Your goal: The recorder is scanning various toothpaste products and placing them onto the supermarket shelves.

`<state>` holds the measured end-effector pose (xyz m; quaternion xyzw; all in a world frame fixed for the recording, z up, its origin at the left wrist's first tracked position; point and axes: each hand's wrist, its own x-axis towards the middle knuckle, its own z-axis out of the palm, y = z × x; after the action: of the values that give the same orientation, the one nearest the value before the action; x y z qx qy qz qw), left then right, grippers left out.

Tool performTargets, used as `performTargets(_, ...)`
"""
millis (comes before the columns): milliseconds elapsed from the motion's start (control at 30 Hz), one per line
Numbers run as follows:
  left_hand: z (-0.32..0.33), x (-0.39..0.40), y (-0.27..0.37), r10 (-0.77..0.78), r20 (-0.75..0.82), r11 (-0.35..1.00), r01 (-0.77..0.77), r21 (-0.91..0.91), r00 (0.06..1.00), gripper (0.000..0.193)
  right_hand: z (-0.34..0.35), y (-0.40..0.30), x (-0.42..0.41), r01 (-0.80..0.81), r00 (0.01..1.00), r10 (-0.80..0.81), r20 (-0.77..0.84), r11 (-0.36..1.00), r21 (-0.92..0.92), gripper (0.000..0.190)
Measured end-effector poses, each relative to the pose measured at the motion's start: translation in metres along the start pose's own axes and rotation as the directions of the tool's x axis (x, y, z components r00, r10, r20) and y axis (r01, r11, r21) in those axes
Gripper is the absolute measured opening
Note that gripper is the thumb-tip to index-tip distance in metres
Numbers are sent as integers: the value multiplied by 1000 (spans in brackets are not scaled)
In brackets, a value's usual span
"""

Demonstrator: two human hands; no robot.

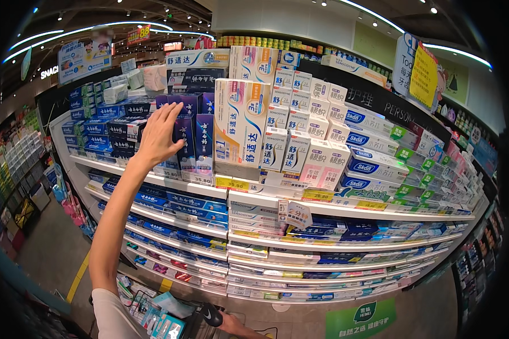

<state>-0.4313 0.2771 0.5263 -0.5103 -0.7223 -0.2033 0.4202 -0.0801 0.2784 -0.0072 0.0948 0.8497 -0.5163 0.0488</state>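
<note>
My left hand point(161, 133) reaches to the top shelf, its fingers apart over upright dark blue toothpaste boxes point(185, 140); whether it touches them I cannot tell. Right of these boxes stand large white and orange toothpaste boxes point(239, 123). At the bottom, my right hand point(230, 323) is beside a dark rounded handle point(212, 314); its fingers are partly hidden, so its grip is unclear. A cart or basket point(142, 303) with packaged goods, one a teal pack point(169, 327), is below my left arm.
Lower shelves point(229, 237) hold many flat toothpaste boxes. Stacked Skon boxes point(367, 167) and small white boxes point(275, 148) fill the top shelf to the right. Price tags point(233, 184) line the shelf edge. A green floor sticker point(360, 320) lies at the lower right. Hanging goods point(70, 203) flank the left end.
</note>
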Motion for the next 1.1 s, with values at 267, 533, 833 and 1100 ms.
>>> performTargets(267, 18, 1, 0, 47, 128, 981, -70, 180, 991, 87, -7, -10, -2, -55, 996, 54, 71, 998, 8, 67)
performTargets(533, 19, 0, -8, 74, 113, 986, -90, 142, 991, 82, -8, -18, -6, 35, 998, -33, -52, 998, 42, 66)
performTargets(833, 28, 4, -10, 54, 70, 989, -63, 133, 996, 79, -16, -27, -2, 26, 998, -25, -56, 999, 34, 63)
performTargets(1100, -16, -42, 5, -64, -164, 998, 64, -2, 984, 81, 0, -16, -6, 17, 1000, -16, 9, 999, -42, 69)
